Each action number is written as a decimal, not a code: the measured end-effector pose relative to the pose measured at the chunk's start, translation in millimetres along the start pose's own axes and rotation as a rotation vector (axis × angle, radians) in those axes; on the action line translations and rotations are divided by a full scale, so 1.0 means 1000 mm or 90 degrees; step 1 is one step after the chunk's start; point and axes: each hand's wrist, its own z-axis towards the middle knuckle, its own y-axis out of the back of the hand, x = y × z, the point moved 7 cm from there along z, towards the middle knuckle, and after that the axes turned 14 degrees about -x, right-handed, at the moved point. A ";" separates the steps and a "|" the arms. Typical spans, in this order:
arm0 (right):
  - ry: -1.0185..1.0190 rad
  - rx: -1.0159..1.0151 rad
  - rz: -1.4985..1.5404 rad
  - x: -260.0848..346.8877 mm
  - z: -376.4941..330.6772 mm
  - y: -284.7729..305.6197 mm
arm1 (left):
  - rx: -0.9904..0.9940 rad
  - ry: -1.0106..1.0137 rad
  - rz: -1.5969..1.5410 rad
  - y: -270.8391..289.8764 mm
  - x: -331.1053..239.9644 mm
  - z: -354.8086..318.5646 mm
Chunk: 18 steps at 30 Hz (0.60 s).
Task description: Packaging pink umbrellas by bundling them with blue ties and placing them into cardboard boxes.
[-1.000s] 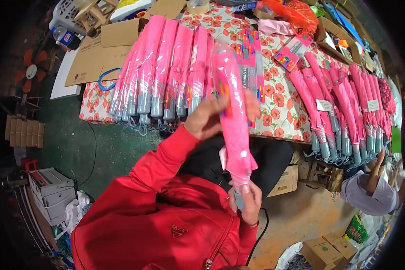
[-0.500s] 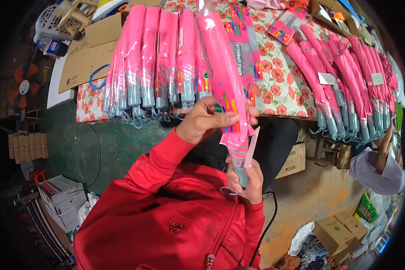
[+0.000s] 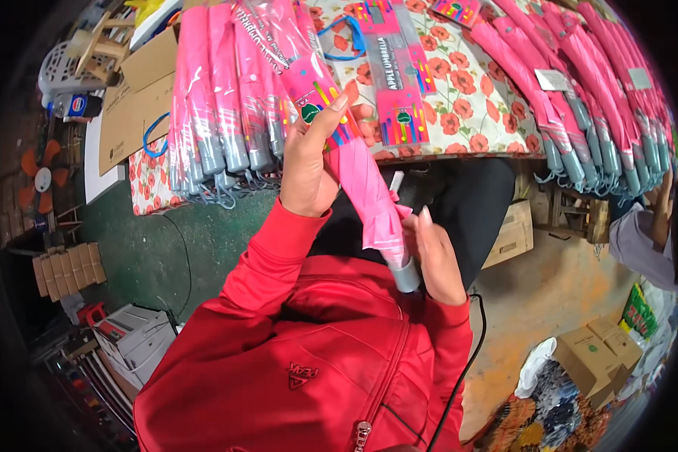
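A pink umbrella slants across the middle of the frame, its top toward the upper left and its grey handle toward the lower right. The left hand grasps it partway along, thumb over the front, where a clear plastic sleeve with a colourful print covers the upper part. Below that hand the pink cloth is bare, and a small white tag sticks up beside it.

The right hand is just beside the handle, its visible fingers extended; I cannot tell whether its grip closes on the umbrella's far side. Both arms wear the sleeves of a red jacket.

At the top of the frame is a counter with a flowered cloth. Flat printed sleeves lie on it at upper centre, near a blue loop. Toward the upper left is a row of wrapped umbrellas, grey handles pointing to the front edge. More pink umbrellas are bunched at the upper right, pale labels among them.

An orange-bladed fan stands at the left, cardboard boxes sit at the lower right, and another person's pale sleeve shows at the right edge.
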 end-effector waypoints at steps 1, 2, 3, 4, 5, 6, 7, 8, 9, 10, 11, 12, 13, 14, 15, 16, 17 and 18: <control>-0.010 0.003 0.050 -0.002 0.008 -0.004 | 0.014 0.013 0.008 -0.001 0.005 -0.002; -0.010 -0.005 0.057 0.002 0.013 -0.009 | 0.030 0.025 0.018 -0.002 0.010 -0.003; -0.079 -0.048 0.163 0.005 0.016 -0.014 | 0.044 0.036 0.026 -0.001 0.013 -0.004; -0.147 -0.091 0.269 0.003 0.017 -0.014 | 0.058 0.047 0.034 -0.002 0.017 -0.005; -0.148 -0.093 0.274 0.001 0.019 -0.013 | 0.060 0.050 0.038 -0.002 0.019 -0.006; -0.126 -0.083 0.246 -0.001 0.022 -0.011 | 0.064 0.056 0.045 -0.002 0.021 -0.007; -0.103 -0.073 0.218 -0.003 0.025 -0.009 | 0.069 0.062 0.053 -0.003 0.024 -0.008; -0.081 -0.063 0.190 -0.005 0.027 -0.008 | 0.073 0.068 0.060 -0.004 0.026 -0.008; -0.059 -0.053 0.162 -0.006 0.027 -0.008 | 0.078 0.074 0.068 -0.005 0.028 -0.009; -0.061 -0.052 0.164 -0.005 0.026 -0.009 | 0.077 0.074 0.070 -0.005 0.028 -0.008; -0.041 -0.065 0.215 -0.001 0.023 -0.008 | 0.077 0.086 0.068 -0.006 0.029 -0.008; -0.022 -0.077 0.265 0.005 0.019 -0.007 | 0.077 0.099 0.065 -0.007 0.029 -0.008; -0.002 -0.090 0.315 0.009 0.016 -0.006 | 0.077 0.111 0.062 -0.008 0.029 -0.008; 0.018 -0.103 0.366 0.012 0.014 -0.004 | 0.077 0.124 0.059 -0.010 0.030 -0.009; 0.016 -0.102 0.368 0.011 0.013 -0.002 | 0.076 0.124 0.062 -0.010 0.029 -0.009; 0.045 -0.089 0.331 0.012 0.013 0.000 | 0.074 0.130 0.068 -0.011 0.030 -0.011; 0.074 -0.076 0.295 0.012 0.012 0.004 | 0.071 0.136 0.073 -0.012 0.032 -0.012; 0.102 -0.063 0.258 0.013 0.011 0.006 | 0.069 0.143 0.079 -0.013 0.033 -0.013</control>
